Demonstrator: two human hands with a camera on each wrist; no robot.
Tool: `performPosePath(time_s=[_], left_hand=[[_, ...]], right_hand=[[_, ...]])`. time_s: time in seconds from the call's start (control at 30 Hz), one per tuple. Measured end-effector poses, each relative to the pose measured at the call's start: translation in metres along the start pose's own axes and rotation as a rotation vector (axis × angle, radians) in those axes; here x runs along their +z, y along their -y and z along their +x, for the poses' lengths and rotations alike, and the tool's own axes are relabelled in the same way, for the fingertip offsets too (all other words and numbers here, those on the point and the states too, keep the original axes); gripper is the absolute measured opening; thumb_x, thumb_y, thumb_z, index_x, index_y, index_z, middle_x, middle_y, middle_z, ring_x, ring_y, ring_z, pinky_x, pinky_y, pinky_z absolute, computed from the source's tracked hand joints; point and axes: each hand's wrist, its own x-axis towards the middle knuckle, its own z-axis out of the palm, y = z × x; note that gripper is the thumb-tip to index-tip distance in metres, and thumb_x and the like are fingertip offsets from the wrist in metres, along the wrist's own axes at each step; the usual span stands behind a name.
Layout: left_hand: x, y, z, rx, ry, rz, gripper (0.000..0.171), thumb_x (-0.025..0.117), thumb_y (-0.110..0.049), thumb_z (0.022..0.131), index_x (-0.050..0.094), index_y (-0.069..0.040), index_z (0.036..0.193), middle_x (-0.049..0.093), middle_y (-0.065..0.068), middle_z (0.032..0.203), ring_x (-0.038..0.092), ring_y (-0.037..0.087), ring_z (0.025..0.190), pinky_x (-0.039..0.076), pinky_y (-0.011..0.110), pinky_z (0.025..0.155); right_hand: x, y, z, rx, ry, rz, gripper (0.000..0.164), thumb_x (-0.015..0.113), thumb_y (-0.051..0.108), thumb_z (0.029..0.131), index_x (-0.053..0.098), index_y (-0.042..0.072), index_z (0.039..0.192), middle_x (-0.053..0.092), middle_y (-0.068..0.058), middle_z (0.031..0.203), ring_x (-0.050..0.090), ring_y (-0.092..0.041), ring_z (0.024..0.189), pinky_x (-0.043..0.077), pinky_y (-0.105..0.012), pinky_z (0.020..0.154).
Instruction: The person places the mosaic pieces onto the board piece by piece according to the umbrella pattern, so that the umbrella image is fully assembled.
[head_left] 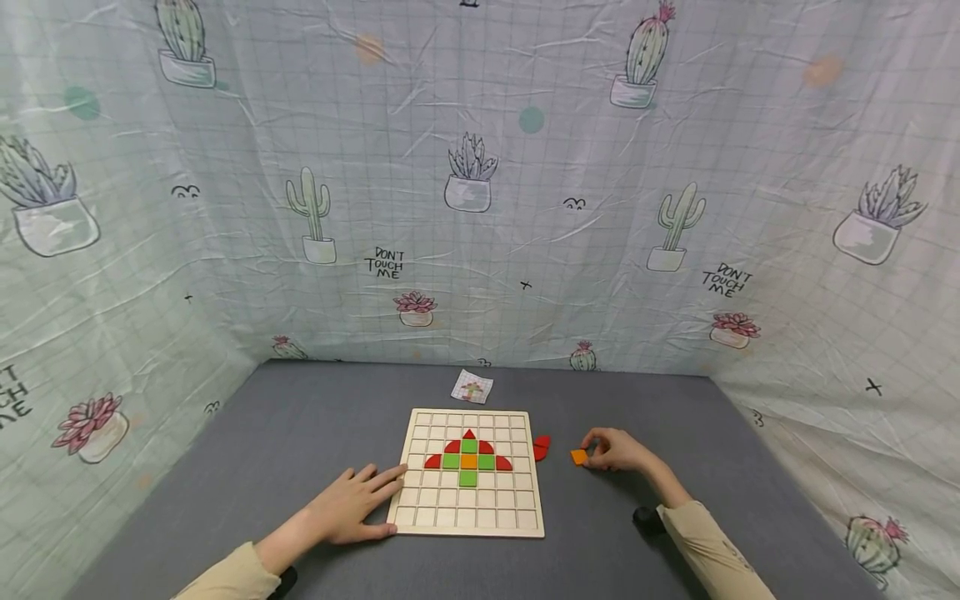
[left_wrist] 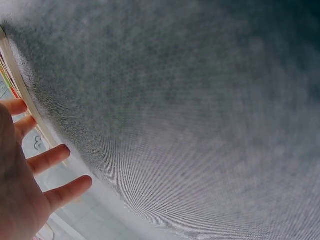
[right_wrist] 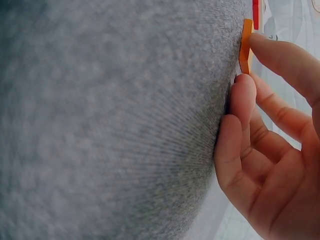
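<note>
A pale wooden grid board (head_left: 435,521) lies on the table, with red, green and orange tiles set in a symmetric pattern at its upper middle. My left hand (head_left: 348,506) rests against the board's left edge with its fingers spread; in the left wrist view, the fingers (left_wrist: 65,192) look fairly straight. To the right of the board, my right hand (head_left: 617,451) pinches an orange tile (head_left: 579,457) at the table surface. In the right wrist view the thumb and index finger meet the orange tile (right_wrist: 245,47), while the other fingers curl near the cloth.
Red pieces (head_left: 542,447) lie just beside the board's right edge. Beyond the board is a small card (head_left: 472,387) printed with a coloured pattern. A grey cloth covers the table (head_left: 337,417), and a cactus-print curtain (head_left: 480,250) surrounds its back and sides.
</note>
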Motion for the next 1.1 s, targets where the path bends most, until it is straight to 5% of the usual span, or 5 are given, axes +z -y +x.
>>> performPosePath(time_s=[1.1], left_hand=[[-0.003, -0.002, 0.001, -0.016, 0.03, -0.006, 0.07, 0.031, -0.066, 0.084, 0.04, -0.02, 0.135, 0.034, -0.002, 0.142, 0.043, 0.019, 0.108, 0.036, 0.04, 0.071]], right_hand=[[0.005, 0.003, -0.011, -0.098, -0.071, 0.019, 0.021, 0.063, 0.006, 0.078, 0.054, -0.002, 0.094, 0.061, -0.007, 0.072, 0.049, -0.003, 0.053, 0.043, -0.023, 0.049]])
